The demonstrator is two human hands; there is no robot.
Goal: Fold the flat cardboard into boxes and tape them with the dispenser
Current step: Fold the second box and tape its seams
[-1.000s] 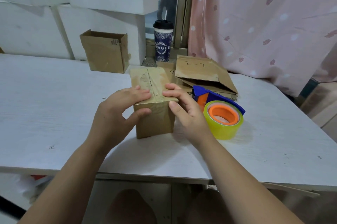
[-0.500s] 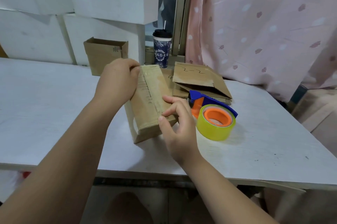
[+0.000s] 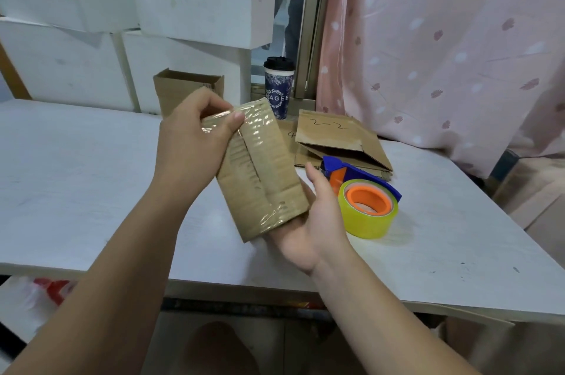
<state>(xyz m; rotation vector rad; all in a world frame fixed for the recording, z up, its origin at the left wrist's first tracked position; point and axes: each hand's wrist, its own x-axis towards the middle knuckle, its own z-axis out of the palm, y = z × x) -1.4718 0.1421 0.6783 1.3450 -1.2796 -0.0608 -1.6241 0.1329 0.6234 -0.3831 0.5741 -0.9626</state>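
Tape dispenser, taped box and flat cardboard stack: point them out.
tape dispenser (image 3: pixel 365 222), head view, yellow roll's side
taped box (image 3: pixel 263 179), head view, taped face
flat cardboard stack (image 3: pixel 330 136), head view, top sheet

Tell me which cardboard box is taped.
The box held between left hand and right hand: glossy tape covers its seam. The back box stands open; the flat cardboard lies unassembled.

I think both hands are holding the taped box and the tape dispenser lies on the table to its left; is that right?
Not quite: in the head view the tape dispenser lies on the table to the right of the taped box, not its left. The left hand and right hand do both hold the box.
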